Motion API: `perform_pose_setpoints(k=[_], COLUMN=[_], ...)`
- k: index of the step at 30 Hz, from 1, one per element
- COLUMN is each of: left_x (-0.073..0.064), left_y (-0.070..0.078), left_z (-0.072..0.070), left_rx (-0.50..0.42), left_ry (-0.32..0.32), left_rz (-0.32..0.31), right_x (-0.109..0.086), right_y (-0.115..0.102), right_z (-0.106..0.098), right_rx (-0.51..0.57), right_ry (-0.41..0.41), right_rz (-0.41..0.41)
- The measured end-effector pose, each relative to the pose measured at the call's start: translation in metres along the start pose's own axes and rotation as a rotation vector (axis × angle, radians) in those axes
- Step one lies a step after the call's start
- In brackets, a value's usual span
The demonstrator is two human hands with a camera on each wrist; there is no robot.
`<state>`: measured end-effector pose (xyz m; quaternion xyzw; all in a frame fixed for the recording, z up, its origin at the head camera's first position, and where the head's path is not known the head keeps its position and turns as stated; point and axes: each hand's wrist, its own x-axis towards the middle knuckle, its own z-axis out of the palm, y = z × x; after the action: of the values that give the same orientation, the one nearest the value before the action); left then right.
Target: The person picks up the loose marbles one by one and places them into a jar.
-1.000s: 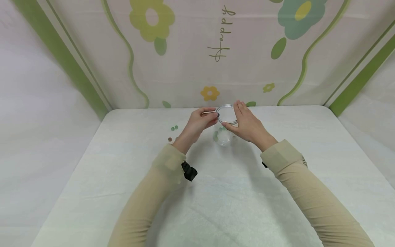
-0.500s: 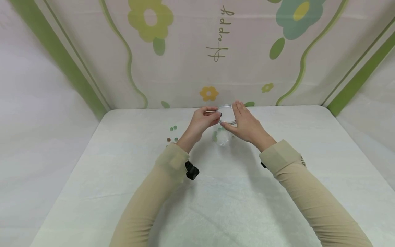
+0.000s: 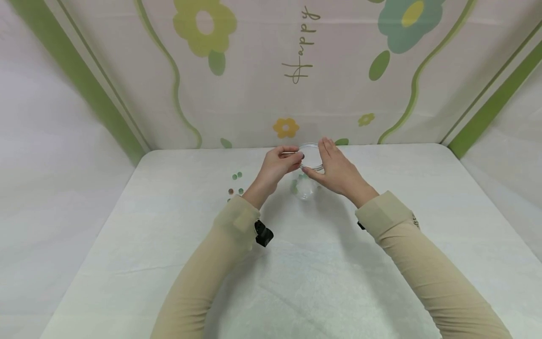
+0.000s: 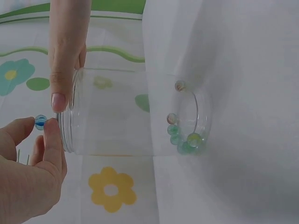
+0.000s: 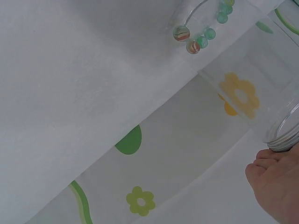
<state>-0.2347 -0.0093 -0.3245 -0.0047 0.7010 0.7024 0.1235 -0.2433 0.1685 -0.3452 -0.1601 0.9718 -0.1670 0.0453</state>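
Note:
A clear, tall jar (image 3: 306,192) stands upright on the white-covered table, its ringed rim uppermost. My right hand (image 3: 340,173) holds it at the rim, thumb and fingers on either side of the mouth. With thumb and fingertip my left hand (image 3: 274,169) pinches a blue marble (image 4: 40,122) just above the rim. In the left wrist view, several green marbles (image 4: 175,140) and a few reddish-brown ones, such as this brown-streaked marble (image 4: 180,86), lie on the jar's bottom. The right wrist view shows marbles (image 5: 202,42) there too, with part of the right hand at the rim.
Several loose marbles, among them a green marble (image 3: 239,174) and a brown marble (image 3: 230,191), lie on the table left of the jar, partly behind the left forearm. A flowered cloth backdrop (image 3: 254,94) rises close behind the jar at the table's far edge.
My left hand has shifted slightly right, bringing the marble a little further in over the rim, and then stays there. The right hand and the jar keep their place.

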Motion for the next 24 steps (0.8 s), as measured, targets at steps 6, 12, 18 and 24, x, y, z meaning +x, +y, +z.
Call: perform_pose_setpoints(k=[6, 12, 18, 24], left_x=[0.0, -0.0006, -0.0008, -0.0009], left_y=[0.0006, 0.0015, 0.0014, -0.0009], left_z=[0.0004, 0.0014, 0.0017, -0.0001], left_rx=[0.003, 0.016, 0.033, 0.034], left_ry=[0.011, 0.025, 0.031, 0.022], left_rz=[-0.001, -0.003, -0.009, -0.01], right_x=[0.0004, 0.0009, 0.0009, 0.0006], right_y=[-0.0006, -0.0002, 0.0, 0.0003], right_z=[0.0001, 0.0007, -0.0004, -0.0003], right_rx=[0.001, 0.001, 0.0, 0.003], right_ry=[0.003, 0.003, -0.005, -0.007], right_rz=[-0.004, -0.003, -0.001, 0.003])
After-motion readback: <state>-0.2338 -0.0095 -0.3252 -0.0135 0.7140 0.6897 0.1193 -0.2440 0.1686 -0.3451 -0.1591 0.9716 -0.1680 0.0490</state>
